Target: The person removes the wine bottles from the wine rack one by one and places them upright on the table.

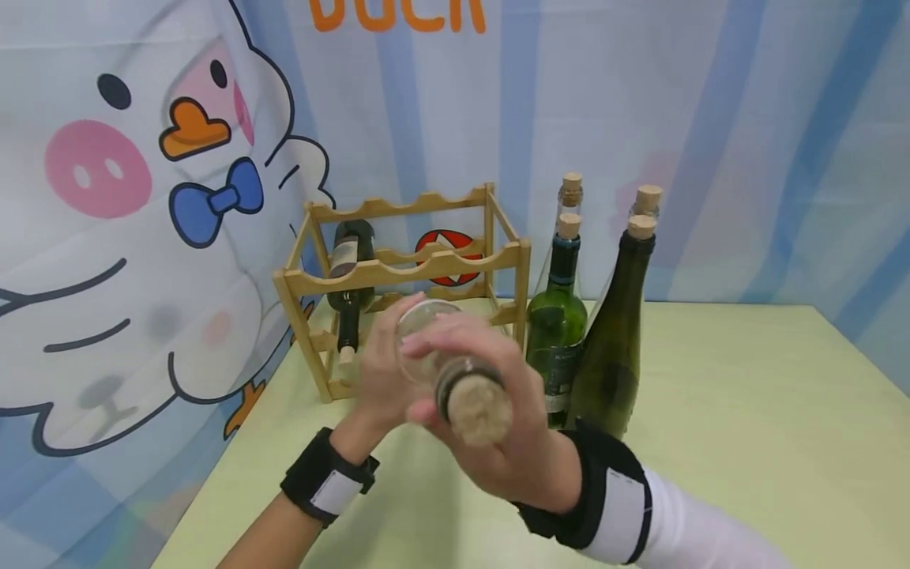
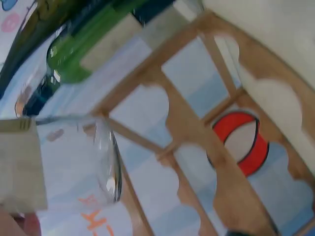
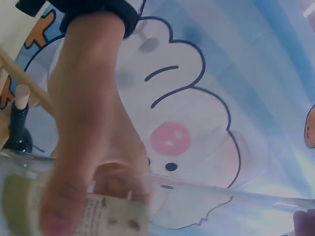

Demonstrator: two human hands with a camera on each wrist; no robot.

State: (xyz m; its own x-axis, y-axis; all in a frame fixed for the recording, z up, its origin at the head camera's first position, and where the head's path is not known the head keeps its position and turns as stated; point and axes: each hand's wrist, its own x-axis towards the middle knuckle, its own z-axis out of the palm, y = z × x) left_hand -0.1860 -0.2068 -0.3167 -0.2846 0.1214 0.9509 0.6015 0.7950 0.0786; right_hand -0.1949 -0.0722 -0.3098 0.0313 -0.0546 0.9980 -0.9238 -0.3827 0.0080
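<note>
A clear glass bottle (image 1: 419, 348) with a cork (image 1: 481, 411) is held aloft, tilted, its corked end toward the head camera. My left hand (image 1: 384, 371) grips its body, fingers over the pale label (image 3: 115, 214) in the right wrist view. Around the neck curls my right hand (image 1: 498, 371); only a fingertip (image 3: 304, 223) of it shows in the right wrist view. The bottle's clear base (image 2: 108, 162) points toward the wooden wine rack (image 1: 405, 273) in the left wrist view. One dark corked bottle (image 1: 348, 316) lies in the rack's left slot.
Several corked bottles stand right of the rack, among them a green bottle (image 1: 554, 324) and a dark olive bottle (image 1: 614, 340). A pale yellow-green table (image 1: 746, 411) lies beneath. A printed cloth (image 1: 604, 103) with a cartoon duck hangs behind and to the left.
</note>
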